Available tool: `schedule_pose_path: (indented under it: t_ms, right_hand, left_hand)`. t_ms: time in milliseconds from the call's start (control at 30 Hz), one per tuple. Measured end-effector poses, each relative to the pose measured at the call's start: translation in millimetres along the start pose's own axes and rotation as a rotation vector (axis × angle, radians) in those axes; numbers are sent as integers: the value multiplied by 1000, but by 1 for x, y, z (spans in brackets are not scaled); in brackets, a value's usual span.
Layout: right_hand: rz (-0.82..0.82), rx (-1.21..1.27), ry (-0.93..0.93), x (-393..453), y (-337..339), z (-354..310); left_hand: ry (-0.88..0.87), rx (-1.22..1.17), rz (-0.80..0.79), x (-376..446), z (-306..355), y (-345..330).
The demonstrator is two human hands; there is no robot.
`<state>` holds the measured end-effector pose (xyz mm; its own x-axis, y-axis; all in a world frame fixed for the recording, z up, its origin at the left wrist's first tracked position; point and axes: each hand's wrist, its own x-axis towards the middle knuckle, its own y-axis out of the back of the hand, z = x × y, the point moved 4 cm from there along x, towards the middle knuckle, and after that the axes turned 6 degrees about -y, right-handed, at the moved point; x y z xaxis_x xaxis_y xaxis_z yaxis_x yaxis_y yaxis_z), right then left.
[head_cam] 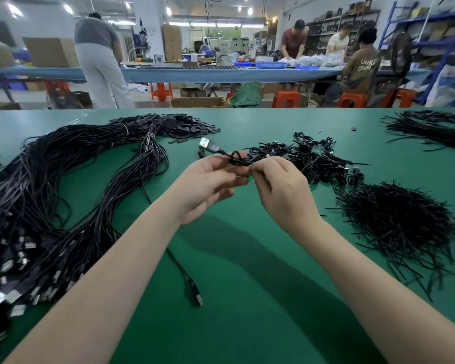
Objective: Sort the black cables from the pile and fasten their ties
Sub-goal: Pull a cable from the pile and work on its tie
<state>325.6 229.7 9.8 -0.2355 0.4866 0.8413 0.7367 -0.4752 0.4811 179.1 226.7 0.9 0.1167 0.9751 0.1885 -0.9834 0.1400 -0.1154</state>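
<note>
While the left hand (210,183) grips the coiled USB cable (238,161), lying crosswise between both hands, the right hand (280,189) pinches its tie.

On my surface (234,298), the loose cable pile (50,206) fills the frame's left, the ties heap (399,219) lies lower right, bundled cables (307,158) lie centre-right behind my hands, tabs (168,124) upper centre-left.
</note>
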Motion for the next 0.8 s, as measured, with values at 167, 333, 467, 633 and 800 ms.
schedule_pose_path:
  t_ms: [167,333,467,633,800]
  right_hand:
    - [-37,103,-97,1,-6,-4]
    - [-40,155,-100,4,-3,-6]
    - [-8,46,29,3,1,-11]
    - [63,-54,147,1,5,-4]
    - [45,117,-15,7,6,1]
  left_hand:
    - [-280,431,78,-2,6,8]
    - [-330,434,154,-1,9,9]
    - [41,32,234,-2,-5,4]
    - [190,-186,27,-5,-3,-14]
    - [-100,262,-57,-5,7,-9]
